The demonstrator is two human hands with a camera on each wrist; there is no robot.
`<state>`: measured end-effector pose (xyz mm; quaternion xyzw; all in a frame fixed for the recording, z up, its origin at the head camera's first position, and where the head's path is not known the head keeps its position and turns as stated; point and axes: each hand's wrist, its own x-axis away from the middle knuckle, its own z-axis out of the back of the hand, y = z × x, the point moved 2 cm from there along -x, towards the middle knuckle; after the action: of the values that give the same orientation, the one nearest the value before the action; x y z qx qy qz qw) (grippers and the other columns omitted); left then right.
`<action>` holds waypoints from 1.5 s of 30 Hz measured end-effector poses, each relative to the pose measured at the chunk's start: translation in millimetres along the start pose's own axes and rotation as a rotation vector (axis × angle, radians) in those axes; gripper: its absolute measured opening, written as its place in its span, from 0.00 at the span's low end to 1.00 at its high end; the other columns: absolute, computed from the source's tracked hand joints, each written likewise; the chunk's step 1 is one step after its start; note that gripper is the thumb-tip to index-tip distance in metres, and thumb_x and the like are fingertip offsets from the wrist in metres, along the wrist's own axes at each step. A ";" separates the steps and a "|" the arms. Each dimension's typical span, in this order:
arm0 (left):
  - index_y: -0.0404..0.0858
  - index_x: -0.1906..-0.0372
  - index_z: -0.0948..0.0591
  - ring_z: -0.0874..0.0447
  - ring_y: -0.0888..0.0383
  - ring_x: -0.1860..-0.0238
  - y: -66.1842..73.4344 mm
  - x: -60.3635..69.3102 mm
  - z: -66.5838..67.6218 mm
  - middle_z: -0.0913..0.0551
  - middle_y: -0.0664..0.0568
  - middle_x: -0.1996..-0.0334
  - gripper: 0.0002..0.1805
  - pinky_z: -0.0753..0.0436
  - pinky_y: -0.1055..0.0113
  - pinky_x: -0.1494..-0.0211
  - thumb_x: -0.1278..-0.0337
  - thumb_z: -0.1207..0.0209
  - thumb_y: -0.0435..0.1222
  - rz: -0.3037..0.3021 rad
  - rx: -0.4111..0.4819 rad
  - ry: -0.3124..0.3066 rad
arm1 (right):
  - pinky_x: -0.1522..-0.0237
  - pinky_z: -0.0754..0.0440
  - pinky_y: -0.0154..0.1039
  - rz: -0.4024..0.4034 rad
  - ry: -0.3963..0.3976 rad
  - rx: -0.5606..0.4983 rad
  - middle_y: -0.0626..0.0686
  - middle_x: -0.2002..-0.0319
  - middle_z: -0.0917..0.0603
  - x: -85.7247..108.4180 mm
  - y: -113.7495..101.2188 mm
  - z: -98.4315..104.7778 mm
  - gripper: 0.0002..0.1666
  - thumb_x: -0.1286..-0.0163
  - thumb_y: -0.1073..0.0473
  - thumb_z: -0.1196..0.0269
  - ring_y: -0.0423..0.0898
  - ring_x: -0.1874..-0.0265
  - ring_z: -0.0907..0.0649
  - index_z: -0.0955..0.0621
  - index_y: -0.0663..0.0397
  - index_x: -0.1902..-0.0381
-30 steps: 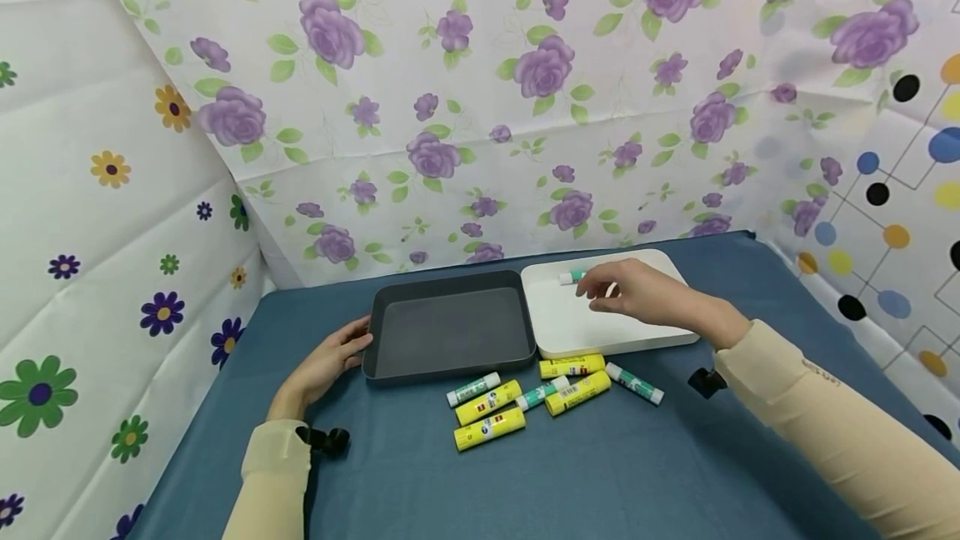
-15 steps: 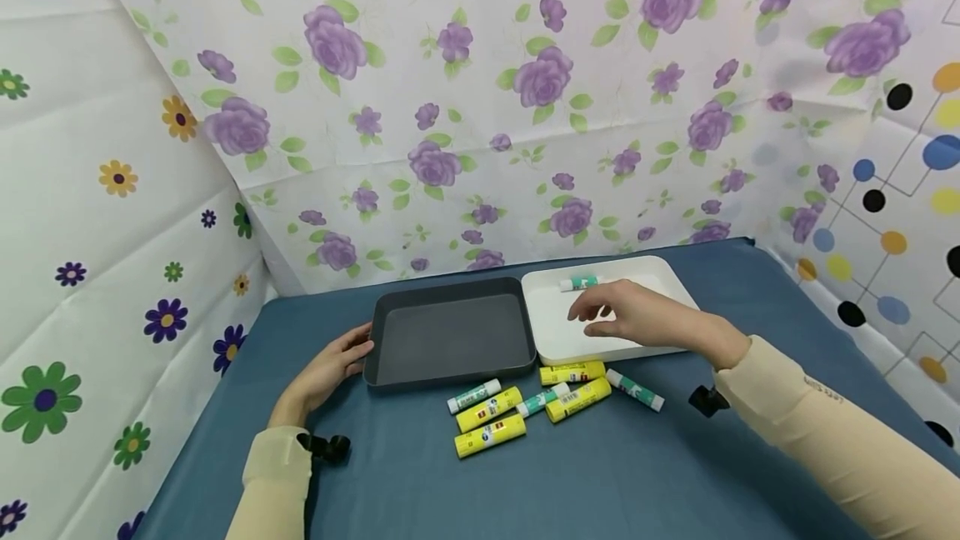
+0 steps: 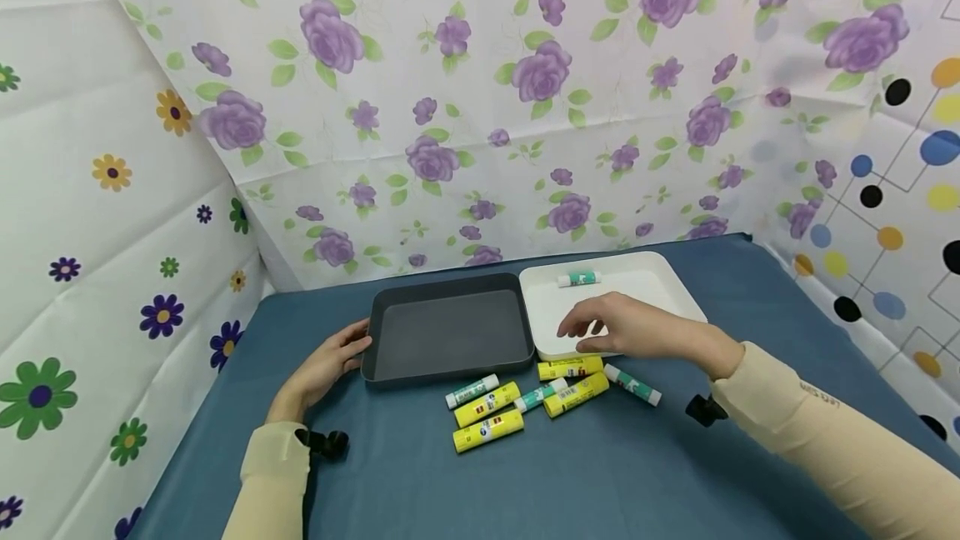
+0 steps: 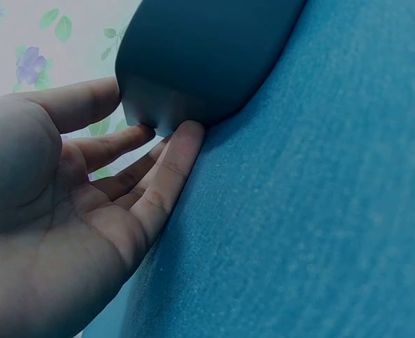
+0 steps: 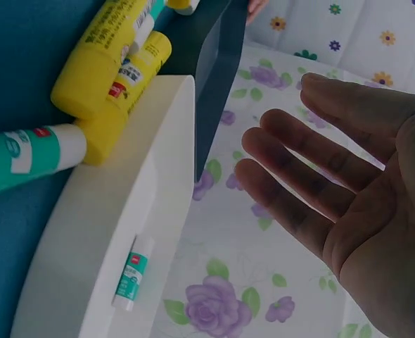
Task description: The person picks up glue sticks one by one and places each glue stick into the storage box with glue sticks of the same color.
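Observation:
The right hand (image 3: 626,325) hovers over the front part of the white tray (image 3: 652,273), fingers loosely bent and holding nothing; the right wrist view shows its fingers apart. One green-and-white glue stick (image 3: 579,279) lies near the tray's back edge. Fingertips of the left hand (image 3: 327,365) touch the left side of the dark grey tray (image 3: 450,332); the left wrist view has them against its outer wall (image 4: 186,77). In front of the trays lie several yellow glue sticks (image 3: 488,431) and green-and-white ones (image 3: 632,385), some touching each other.
A blue cloth (image 3: 420,490) covers the table. Both trays stand side by side towards its back edge. Flowered sheets (image 3: 450,107) hang behind and on the left, and a dotted sheet (image 3: 900,190) hangs on the right.
My right hand has moved from beside the glue stick in the white tray towards the tray's front edge, uncovering that stick. The left hand keeps its place at the grey tray.

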<state>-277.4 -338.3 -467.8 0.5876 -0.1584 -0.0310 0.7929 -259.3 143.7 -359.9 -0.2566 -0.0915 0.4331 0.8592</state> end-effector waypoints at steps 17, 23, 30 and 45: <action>0.39 0.15 0.52 0.45 0.39 0.20 0.6 -0.2 2.3 0.48 0.37 0.18 0.38 0.38 0.39 0.21 0.15 0.52 0.46 -0.005 -0.014 0.000 | 0.40 0.16 0.54 0.010 -0.103 -0.121 0.51 0.45 0.13 11.4 5.4 -32.6 0.18 0.27 0.66 0.32 0.48 0.44 0.15 0.14 0.53 0.41; 0.39 0.15 0.52 0.45 0.39 0.21 -0.3 -0.7 2.0 0.48 0.37 0.19 0.39 0.38 0.39 0.21 0.16 0.50 0.48 -0.002 -0.007 -0.002 | 0.41 0.15 0.54 0.003 -0.110 -0.123 0.50 0.46 0.13 12.1 10.6 -40.6 0.18 0.27 0.65 0.32 0.50 0.46 0.15 0.14 0.52 0.41; 0.39 0.15 0.52 0.44 0.39 0.21 -1.3 -0.5 1.2 0.47 0.37 0.19 0.39 0.38 0.39 0.21 0.16 0.51 0.47 -0.005 -0.005 -0.002 | 0.40 0.16 0.51 -0.029 -0.120 -0.119 0.44 0.45 0.14 13.3 14.7 -48.6 0.18 0.28 0.64 0.31 0.47 0.45 0.15 0.14 0.49 0.41; 0.39 0.15 0.51 0.44 0.39 0.21 -2.4 -1.5 0.9 0.47 0.37 0.19 0.39 0.39 0.39 0.21 0.16 0.50 0.47 0.011 0.003 0.004 | 0.40 0.16 0.46 -0.012 -0.108 -0.060 0.39 0.48 0.14 14.9 21.5 -66.2 0.19 0.29 0.66 0.30 0.40 0.47 0.16 0.13 0.44 0.44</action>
<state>-278.8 -339.4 -470.2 0.5880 -0.1600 -0.0251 0.7925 -240.2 142.2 -428.4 -0.2577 -0.1523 0.4384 0.8475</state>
